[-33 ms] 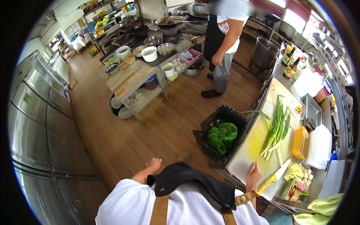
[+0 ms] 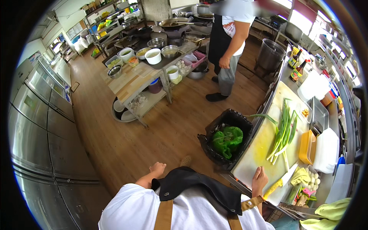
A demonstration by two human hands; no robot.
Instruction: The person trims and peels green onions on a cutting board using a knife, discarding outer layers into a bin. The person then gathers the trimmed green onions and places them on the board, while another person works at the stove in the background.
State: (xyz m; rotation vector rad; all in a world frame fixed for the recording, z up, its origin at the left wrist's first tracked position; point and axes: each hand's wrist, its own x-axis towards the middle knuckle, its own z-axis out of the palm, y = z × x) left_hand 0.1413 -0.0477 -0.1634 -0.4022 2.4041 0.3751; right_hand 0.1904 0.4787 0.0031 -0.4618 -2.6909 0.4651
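My left hand (image 2: 157, 168) hangs over the floor in front of me, its fingers curled closed with nothing seen in them. At the near left edge of the cutting board (image 2: 250, 156), my right hand (image 2: 260, 178) is also closed, with no object showing in it. Just right of it lies a knife (image 2: 281, 180) with a yellow handle, apart from the fingers. A bunch of spring onions (image 2: 283, 132) lies lengthwise on the board, white ends toward me. One long green leaf reaches past the board's left edge.
A bin with a black liner (image 2: 207, 132) and green plastic bag stands left of the counter. Beyond, a person (image 2: 226, 50) stands beside a prep table (image 2: 128, 78) with bowls. At right are a yellow container (image 2: 308, 147), a yellow cloth (image 2: 300, 176), eggs and bottles. Steel refrigerators (image 2: 30, 138) line the left.
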